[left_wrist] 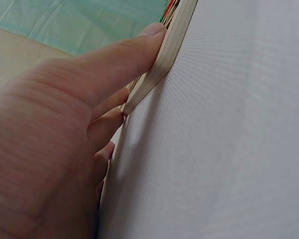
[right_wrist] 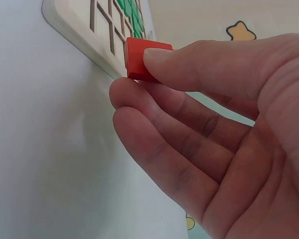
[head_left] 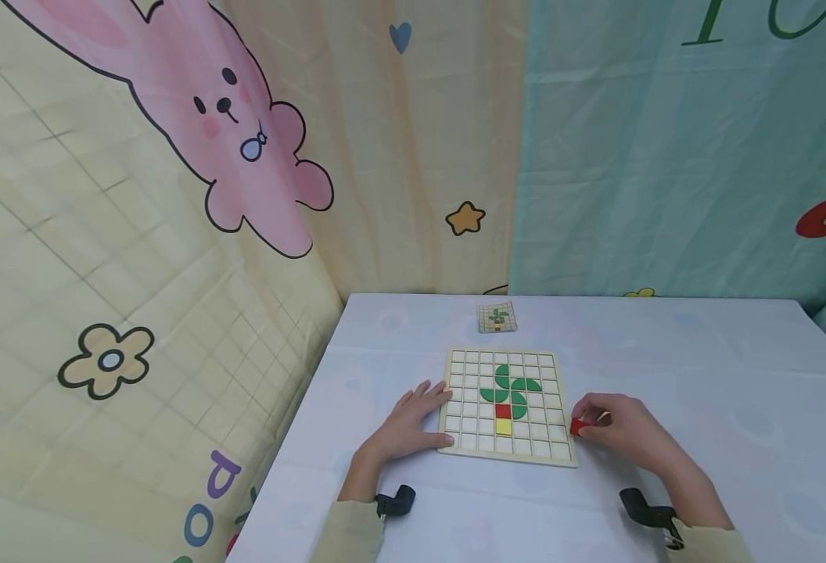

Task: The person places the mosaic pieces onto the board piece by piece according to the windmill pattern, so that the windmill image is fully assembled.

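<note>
A wooden grid board (head_left: 469, 438) lies flat, with green rounded pieces (head_left: 518, 405), a red tile (head_left: 502, 411) and a yellow tile (head_left: 503, 427) set in its cells. My left hand (head_left: 407, 422) rests at the board's left edge, fingers spread and fairly straight. In the left wrist view, the thumb (left_wrist: 122, 62) lies on the rim near a corner. Between thumb and fingers, my right hand (head_left: 624, 426) pinches a red square block (right_wrist: 139, 57) just beyond the board's right edge. The other fingers (right_wrist: 144, 134) of that hand are bent beneath the block.
Behind the board, a small pattern card (head_left: 497, 317) lies on the white-covered table (head_left: 399, 336), showing a similar green figure. Printed curtains (head_left: 413, 156) hang along the back and left sides. Each wrist carries a black strap-on mount (head_left: 395, 500).
</note>
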`<control>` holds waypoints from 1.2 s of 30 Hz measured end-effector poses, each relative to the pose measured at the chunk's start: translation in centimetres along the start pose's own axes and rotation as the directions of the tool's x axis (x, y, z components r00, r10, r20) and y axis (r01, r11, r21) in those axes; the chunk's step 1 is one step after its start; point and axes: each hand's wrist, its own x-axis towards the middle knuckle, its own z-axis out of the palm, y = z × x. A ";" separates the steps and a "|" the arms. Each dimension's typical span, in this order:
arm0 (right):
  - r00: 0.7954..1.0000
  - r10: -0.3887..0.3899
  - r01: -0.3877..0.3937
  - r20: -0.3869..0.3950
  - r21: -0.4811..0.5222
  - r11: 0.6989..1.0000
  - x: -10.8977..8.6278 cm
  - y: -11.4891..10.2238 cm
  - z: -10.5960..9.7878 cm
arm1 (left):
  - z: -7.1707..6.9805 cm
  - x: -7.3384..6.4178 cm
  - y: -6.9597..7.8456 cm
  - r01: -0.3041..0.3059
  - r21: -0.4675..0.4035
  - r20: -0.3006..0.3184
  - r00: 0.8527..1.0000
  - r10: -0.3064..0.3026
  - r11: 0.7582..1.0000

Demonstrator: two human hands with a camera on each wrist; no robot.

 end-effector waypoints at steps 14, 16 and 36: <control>1.000 -0.009 0.009 -0.004 0.023 1.000 0.9 -1.8 0.9 | 0.4 0.3 -0.6 0.011 0.017 -0.008 1.000 -0.011 1.000; 1.000 -0.010 0.010 -0.004 0.025 1.000 1.0 -2.0 1.1 | 0.4 0.3 -0.5 0.011 0.016 -0.008 1.000 -0.011 1.000; 0.998 -0.057 0.058 -0.012 0.037 0.998 1.9 -3.5 3.7 | 0.2 0.1 -0.2 0.006 0.015 -0.004 1.000 -0.006 1.000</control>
